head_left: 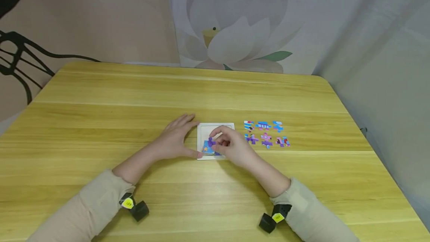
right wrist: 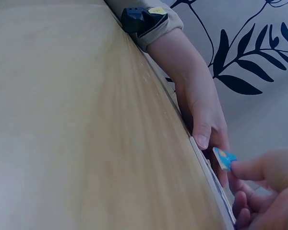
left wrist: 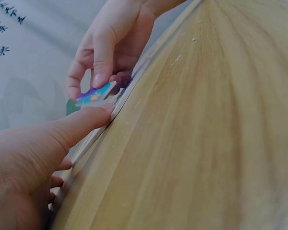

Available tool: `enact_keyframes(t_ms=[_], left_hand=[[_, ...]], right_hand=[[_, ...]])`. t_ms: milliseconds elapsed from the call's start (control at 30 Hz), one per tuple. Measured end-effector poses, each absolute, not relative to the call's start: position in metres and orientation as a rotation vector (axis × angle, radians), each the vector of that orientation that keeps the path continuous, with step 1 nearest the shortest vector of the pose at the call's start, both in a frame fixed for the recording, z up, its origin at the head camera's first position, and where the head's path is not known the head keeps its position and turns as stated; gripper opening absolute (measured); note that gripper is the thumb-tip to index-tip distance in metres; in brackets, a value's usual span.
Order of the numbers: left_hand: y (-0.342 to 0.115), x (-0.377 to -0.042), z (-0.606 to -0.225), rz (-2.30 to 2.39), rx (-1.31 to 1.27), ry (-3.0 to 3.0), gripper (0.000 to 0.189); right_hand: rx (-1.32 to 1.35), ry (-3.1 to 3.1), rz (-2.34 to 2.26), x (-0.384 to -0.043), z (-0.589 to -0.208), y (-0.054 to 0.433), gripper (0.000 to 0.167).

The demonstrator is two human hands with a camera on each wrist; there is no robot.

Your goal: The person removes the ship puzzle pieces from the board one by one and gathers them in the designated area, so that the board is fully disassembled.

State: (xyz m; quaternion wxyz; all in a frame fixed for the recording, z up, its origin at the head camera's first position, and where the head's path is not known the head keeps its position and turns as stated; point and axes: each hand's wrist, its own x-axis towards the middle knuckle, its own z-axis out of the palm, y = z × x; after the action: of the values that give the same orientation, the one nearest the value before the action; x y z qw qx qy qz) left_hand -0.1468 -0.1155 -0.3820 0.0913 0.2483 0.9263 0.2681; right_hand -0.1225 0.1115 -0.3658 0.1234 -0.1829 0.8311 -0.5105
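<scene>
A square white puzzle tray (head_left: 199, 139) lies on the table between the two hands. My right hand (head_left: 235, 147) pinches a blue and purple jigsaw piece (head_left: 207, 147) between thumb and fingers over the tray's lower left corner. In the left wrist view this piece (left wrist: 97, 96) is tilted, with an orange patch on its blue face. A dark purple part shows below it in the tray, mostly hidden by the right hand. My left hand (head_left: 173, 141) lies along the tray's left side, fingers spread, its thumb (left wrist: 89, 120) on the rim near the lower left corner.
Several loose jigsaw pieces (head_left: 263, 125) in blue, pink and purple lie in two rows right of the tray, close to the right hand. The wooden table (head_left: 134, 89) reaches back to a curtain with a flower print (head_left: 235, 36). A black metal stand (head_left: 16, 51) is at the far left.
</scene>
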Motion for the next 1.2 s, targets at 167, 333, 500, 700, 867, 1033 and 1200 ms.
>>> enact_keyframes(t_ms=[167,333,500,700,867,1033,1200], left_hand=[[-0.115,-0.147,-0.383,0.793,0.734,2.755,0.112],[-0.114,-0.147,-0.383,0.789,0.730,2.760,0.112],[-0.113,-0.147,-0.382,0.797,0.720,2.756,0.111],[-0.113,-0.146,-0.380,0.791,0.726,2.755,0.111],[-0.114,-0.146,-0.380,0.787,0.734,2.756,0.112],[-0.115,-0.146,-0.380,0.785,0.735,2.753,0.112],[-0.115,-0.145,-0.380,0.784,0.732,2.751,0.112]], right_hand=[[-0.494,2.370,-1.515,-0.123,-0.362,0.116,0.022],[-0.466,2.354,-1.527,-0.121,-0.357,0.121,0.023],[-0.431,2.339,-1.570,-0.120,-0.354,0.129,0.020],[-0.409,2.357,-1.596,-0.116,-0.352,0.145,0.016],[-0.390,2.420,-1.589,-0.112,-0.352,0.157,0.015],[-0.346,2.475,-1.590,-0.107,-0.353,0.170,0.015],[-0.295,2.529,-1.592,-0.101,-0.354,0.181,0.012]])
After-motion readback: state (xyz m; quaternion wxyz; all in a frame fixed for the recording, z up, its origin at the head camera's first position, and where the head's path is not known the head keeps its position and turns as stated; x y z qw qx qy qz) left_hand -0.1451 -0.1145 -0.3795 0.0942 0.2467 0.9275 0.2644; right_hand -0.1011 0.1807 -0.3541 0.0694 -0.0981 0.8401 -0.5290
